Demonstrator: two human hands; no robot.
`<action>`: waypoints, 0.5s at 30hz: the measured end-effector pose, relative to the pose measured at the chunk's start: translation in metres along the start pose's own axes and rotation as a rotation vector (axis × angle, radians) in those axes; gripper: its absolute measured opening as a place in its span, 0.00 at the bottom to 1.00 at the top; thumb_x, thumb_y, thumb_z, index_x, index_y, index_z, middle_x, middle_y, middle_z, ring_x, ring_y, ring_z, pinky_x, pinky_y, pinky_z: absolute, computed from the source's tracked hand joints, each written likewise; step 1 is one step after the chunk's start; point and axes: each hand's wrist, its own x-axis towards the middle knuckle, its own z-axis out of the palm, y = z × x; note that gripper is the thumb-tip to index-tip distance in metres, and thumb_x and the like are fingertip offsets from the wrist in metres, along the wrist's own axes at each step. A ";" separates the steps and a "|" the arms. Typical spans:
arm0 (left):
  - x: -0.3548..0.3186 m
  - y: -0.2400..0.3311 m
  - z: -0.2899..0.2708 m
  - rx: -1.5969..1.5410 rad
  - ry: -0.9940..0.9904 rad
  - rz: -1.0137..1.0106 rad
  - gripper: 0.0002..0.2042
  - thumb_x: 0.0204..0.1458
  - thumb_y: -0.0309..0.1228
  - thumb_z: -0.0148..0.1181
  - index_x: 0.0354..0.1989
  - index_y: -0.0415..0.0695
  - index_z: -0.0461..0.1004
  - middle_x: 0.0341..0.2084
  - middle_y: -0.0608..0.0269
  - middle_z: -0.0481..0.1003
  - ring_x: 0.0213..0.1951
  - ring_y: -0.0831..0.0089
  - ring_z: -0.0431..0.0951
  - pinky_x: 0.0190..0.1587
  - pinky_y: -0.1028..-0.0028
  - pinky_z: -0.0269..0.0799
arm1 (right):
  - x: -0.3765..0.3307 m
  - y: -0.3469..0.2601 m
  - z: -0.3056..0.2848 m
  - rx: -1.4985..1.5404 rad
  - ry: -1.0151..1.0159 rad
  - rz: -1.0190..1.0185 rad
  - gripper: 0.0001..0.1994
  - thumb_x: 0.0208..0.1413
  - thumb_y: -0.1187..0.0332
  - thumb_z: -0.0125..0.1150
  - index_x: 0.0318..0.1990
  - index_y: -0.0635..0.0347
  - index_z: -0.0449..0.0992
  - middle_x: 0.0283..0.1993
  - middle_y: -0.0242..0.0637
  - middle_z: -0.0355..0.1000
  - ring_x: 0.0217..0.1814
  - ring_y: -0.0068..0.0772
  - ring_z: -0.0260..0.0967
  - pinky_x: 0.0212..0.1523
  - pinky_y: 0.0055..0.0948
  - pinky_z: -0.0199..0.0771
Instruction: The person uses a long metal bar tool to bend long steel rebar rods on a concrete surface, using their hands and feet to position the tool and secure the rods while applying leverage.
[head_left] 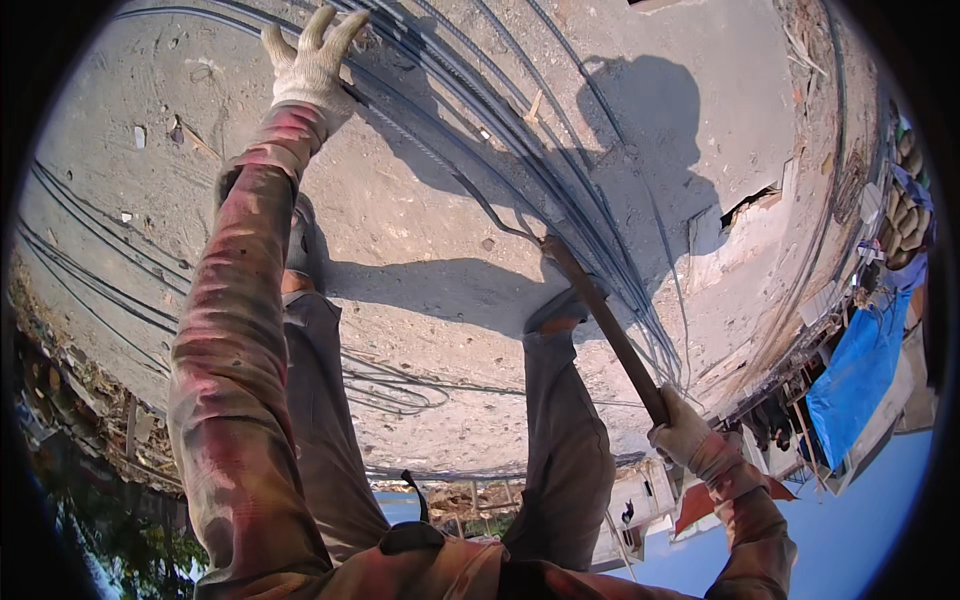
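Note:
My left hand (312, 68), in a cream knit glove, reaches out at the upper left. Its fingers are spread and lie over steel reinforcing bars; whether the palm presses on them is hidden. My right hand (684, 432), gloved too, is wrapped round the lower end of a long brown metal pipe (612, 328). The pipe slants up and left between my right foot and the bars. At its upper end it meets a ribbed bar (425, 148) that bends just before the pipe and runs up toward my left hand. I cannot tell whether the bar enters the pipe.
A bundle of long bars (520, 140) crosses the dusty concrete floor (420, 230). More bars (100, 265) lie at the left, and thin rods (400, 385) lie behind my feet. A broken hole (752, 205) opens in the concrete at the right. Beyond hangs a blue tarpaulin (858, 375).

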 end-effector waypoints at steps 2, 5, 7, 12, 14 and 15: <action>0.017 0.008 0.001 0.035 0.033 0.083 0.38 0.36 0.39 0.70 0.61 0.68 0.61 0.61 0.65 0.60 0.66 0.47 0.49 0.66 0.43 0.39 | -0.001 -0.002 0.007 -0.211 0.051 -0.067 0.22 0.43 0.73 0.56 0.48 0.62 0.60 0.23 0.48 0.68 0.24 0.52 0.69 0.28 0.42 0.70; 0.030 0.026 -0.002 0.086 -0.203 -0.007 0.31 0.37 0.40 0.69 0.55 0.68 0.67 0.62 0.67 0.59 0.66 0.46 0.48 0.65 0.44 0.43 | -0.002 -0.007 0.008 -0.425 0.145 -0.084 0.24 0.43 0.74 0.54 0.52 0.63 0.59 0.24 0.52 0.70 0.28 0.60 0.71 0.33 0.46 0.71; 0.033 0.027 -0.010 0.151 -0.286 -0.068 0.27 0.38 0.40 0.67 0.52 0.69 0.72 0.62 0.68 0.59 0.66 0.46 0.46 0.64 0.44 0.46 | 0.000 -0.010 -0.003 -0.066 0.081 -0.185 0.26 0.44 0.72 0.57 0.53 0.62 0.58 0.26 0.57 0.71 0.32 0.63 0.71 0.34 0.50 0.71; 0.012 0.018 -0.028 0.086 -0.436 -0.136 0.19 0.38 0.47 0.67 0.43 0.66 0.78 0.56 0.74 0.66 0.65 0.55 0.52 0.63 0.48 0.49 | -0.016 -0.014 0.031 -0.307 0.095 -0.033 0.27 0.45 0.72 0.56 0.56 0.62 0.58 0.28 0.58 0.72 0.36 0.64 0.71 0.35 0.51 0.70; 0.007 0.016 -0.026 0.097 -0.448 -0.130 0.19 0.38 0.46 0.67 0.43 0.66 0.78 0.56 0.74 0.66 0.65 0.55 0.52 0.63 0.48 0.49 | -0.015 -0.015 0.067 0.053 0.157 -0.306 0.31 0.47 0.74 0.52 0.61 0.61 0.52 0.32 0.53 0.71 0.28 0.50 0.73 0.29 0.45 0.71; 0.007 0.014 -0.024 0.124 -0.492 -0.147 0.19 0.38 0.46 0.67 0.43 0.66 0.78 0.55 0.73 0.66 0.65 0.56 0.53 0.63 0.49 0.50 | -0.015 -0.013 0.075 0.786 -0.245 0.027 0.30 0.47 0.76 0.51 0.61 0.60 0.51 0.30 0.42 0.67 0.21 0.36 0.67 0.20 0.37 0.66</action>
